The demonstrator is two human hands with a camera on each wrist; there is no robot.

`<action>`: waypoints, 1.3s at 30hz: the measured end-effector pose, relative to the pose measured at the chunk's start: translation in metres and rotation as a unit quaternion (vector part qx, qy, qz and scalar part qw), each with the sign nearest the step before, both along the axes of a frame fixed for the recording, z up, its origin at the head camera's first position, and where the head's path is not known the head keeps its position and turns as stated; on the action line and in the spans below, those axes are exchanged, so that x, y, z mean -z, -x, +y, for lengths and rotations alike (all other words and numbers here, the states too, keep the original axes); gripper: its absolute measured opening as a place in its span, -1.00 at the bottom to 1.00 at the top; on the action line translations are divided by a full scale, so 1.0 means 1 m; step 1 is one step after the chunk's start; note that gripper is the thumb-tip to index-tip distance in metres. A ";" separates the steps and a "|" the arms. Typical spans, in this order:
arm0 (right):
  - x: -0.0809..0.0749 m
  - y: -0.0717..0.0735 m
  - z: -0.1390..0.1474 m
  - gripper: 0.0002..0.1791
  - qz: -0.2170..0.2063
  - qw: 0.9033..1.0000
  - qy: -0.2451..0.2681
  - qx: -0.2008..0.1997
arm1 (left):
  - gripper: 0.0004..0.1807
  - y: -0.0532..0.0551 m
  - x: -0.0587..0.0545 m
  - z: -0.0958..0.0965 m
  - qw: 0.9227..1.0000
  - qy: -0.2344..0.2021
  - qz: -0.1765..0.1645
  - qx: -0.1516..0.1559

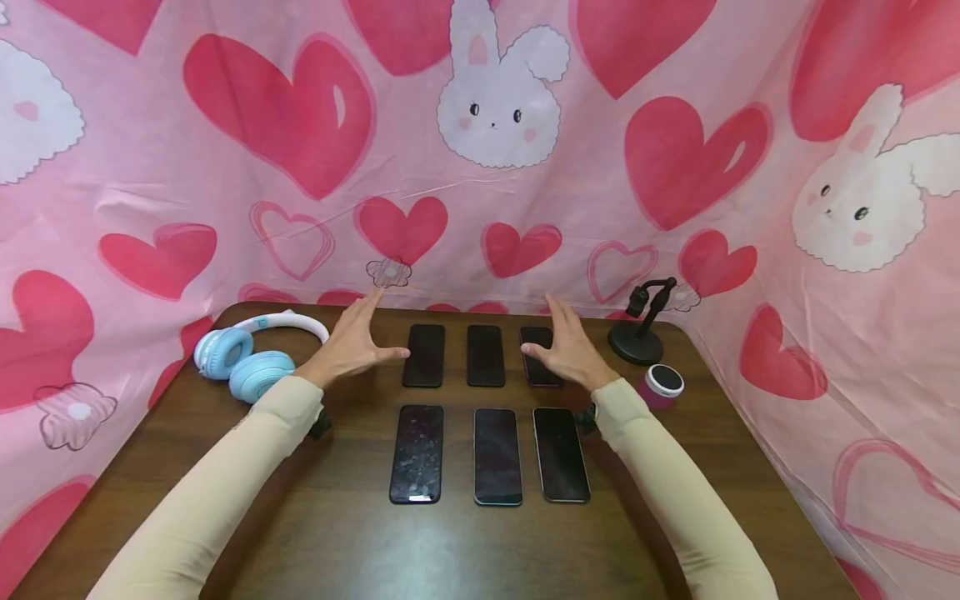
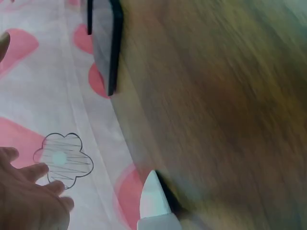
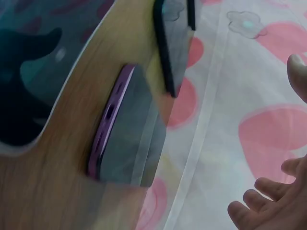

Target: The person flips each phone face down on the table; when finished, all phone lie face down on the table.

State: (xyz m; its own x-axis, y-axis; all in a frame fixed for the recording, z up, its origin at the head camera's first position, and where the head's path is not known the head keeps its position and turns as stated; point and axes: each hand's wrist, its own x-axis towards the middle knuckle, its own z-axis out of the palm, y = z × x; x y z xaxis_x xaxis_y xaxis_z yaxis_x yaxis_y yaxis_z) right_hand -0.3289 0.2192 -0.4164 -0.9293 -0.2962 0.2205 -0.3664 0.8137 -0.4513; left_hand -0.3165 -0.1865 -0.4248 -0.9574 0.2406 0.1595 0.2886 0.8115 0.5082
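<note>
A brown wood-grain table [image 1: 337, 525] stands against a pink backdrop [image 1: 465, 187] printed with hearts and rabbits.

Head view: Six dark-screened phones lie flat in two rows. Rear row: rear left phone [image 1: 426, 356], rear middle phone [image 1: 486, 356], rear right phone [image 1: 538, 336]. Front row: front left phone [image 1: 417, 454], front middle phone [image 1: 497, 457], front right phone [image 1: 562, 455]. The left hand [image 1: 348, 343] is spread wide, thumb directed at the rear left phone; it holds nothing. The right hand [image 1: 566, 346] is likewise spread and holds nothing; it overlaps the rear right phone. Peripheral items: blue-and-white headphones [image 1: 262, 372] at left; a black stand [image 1: 636, 343] and a small round speaker [image 1: 660, 386] at right.

Left wrist view: The left fingers [image 2: 34, 171] are extended in front of the backdrop, apart from the phone edge at the top of the frame.

Right wrist view: The right fingers [image 3: 271, 188] are relaxed and apart from the rear right phone, whose edge is purple.

Step in hand, as judged: hands positioned at the two ends of the rear row, with no phone gripped. Any grip from here would call for lowering the hand and closing thumb and fingers on a phone's edges.
</note>
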 end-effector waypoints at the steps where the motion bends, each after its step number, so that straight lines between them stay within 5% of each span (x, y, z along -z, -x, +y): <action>1: -0.001 0.000 -0.002 0.19 -0.007 1.000 0.009 0.002 | 0.39 0.000 0.000 0.000 1.000 -0.015 -0.006 -0.001; 9: -0.003 0.002 -0.022 0.17 -0.015 0.996 0.089 -0.012 | 0.35 0.000 -0.001 0.002 0.989 -0.145 -0.027 0.012; 18: -0.007 0.004 -0.058 0.14 -0.065 0.980 0.179 -0.058 | 0.23 0.007 0.006 0.005 0.938 -0.336 -0.057 0.070; 24: -0.004 0.004 -0.084 0.16 -0.120 0.964 0.223 -0.078 | 0.22 0.011 0.012 0.004 0.925 -0.363 -0.088 0.072; 31: 0.007 0.002 -0.115 0.18 -0.149 0.960 0.218 -0.098 | 0.18 0.018 0.025 0.007 0.906 -0.393 -0.143 0.066; 39: 0.018 -0.002 -0.140 0.18 -0.180 0.958 0.192 -0.114 | 0.14 0.017 0.035 0.013 0.901 -0.373 -0.213 0.068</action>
State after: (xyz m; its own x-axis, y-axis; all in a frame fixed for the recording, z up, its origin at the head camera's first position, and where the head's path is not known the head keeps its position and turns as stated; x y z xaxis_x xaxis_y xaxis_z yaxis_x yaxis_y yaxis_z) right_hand -0.3273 0.0790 -0.4345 -0.8860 -0.4626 0.0317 -0.2803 0.4799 -0.8314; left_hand -0.3338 -0.1736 -0.4594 -0.9396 0.3389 -0.0486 0.0107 0.1711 0.9852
